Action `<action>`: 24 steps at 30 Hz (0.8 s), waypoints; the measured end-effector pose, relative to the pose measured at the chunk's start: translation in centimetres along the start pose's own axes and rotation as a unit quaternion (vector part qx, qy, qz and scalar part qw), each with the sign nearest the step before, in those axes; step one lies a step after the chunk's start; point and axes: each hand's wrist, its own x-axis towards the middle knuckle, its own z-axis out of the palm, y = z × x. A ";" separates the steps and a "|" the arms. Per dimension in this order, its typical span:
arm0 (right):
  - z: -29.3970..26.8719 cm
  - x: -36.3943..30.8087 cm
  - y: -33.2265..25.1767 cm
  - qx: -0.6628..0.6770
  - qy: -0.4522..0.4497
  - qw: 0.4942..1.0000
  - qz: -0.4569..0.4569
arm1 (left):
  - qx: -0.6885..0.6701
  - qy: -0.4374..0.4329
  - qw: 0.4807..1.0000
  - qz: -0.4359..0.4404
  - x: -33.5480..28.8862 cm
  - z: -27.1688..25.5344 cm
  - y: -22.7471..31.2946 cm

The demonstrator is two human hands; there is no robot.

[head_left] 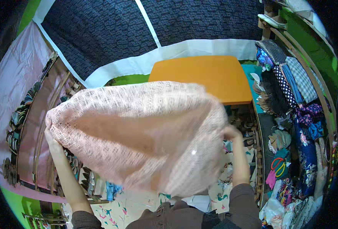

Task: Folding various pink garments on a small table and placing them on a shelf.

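A large piece of pale pink lace fabric (111,145) is spread in the air between my two hands, its middle sagging in a fold and its right side blurred by motion. At its left corner my left hand (53,135) is closed on the edge, fingers partly behind the cloth. My right hand (232,133) grips the right edge, with its fingertips hidden by the fabric. Beyond the cloth stands an orange table (203,74), its near left part covered by the lace.
On the right, a shelf holds folded fabrics (300,78) and scissors (278,166) with red and yellow handles. A slanted rack with shoe-like pieces (20,118) stands at left. Colourful scraps (107,219) litter the tiled floor. Dark curtains (100,34) hang at the back.
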 end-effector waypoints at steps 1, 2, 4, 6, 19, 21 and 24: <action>-4.1 -0.7 0.5 0.184 0.140 0.953 -0.195 | -0.007 -0.006 1.000 -0.009 0.7 0.0 -1.0; -6.5 -1.1 1.2 0.346 0.263 0.819 -0.375 | -0.014 -0.014 1.000 -0.009 1.4 0.0 -2.2; -7.4 -3.1 -0.3 0.336 0.271 0.826 -0.363 | -0.021 -0.043 0.999 0.012 1.4 0.7 -3.8; -7.0 -4.1 -1.7 0.322 0.291 0.835 -0.339 | -0.020 -0.024 0.999 -0.009 2.1 1.3 -6.5; -17.2 -15.6 -5.1 0.315 0.429 0.825 -0.191 | 0.051 -0.069 0.996 -0.022 -0.9 10.6 -11.4; -17.6 -16.0 -5.3 0.233 0.473 0.818 -0.230 | 0.244 -0.143 0.958 0.034 -1.1 9.2 -9.8; -24.8 -18.0 -0.4 0.117 0.600 0.762 -0.214 | 0.211 -0.205 0.955 0.034 -0.2 10.5 -9.5</action>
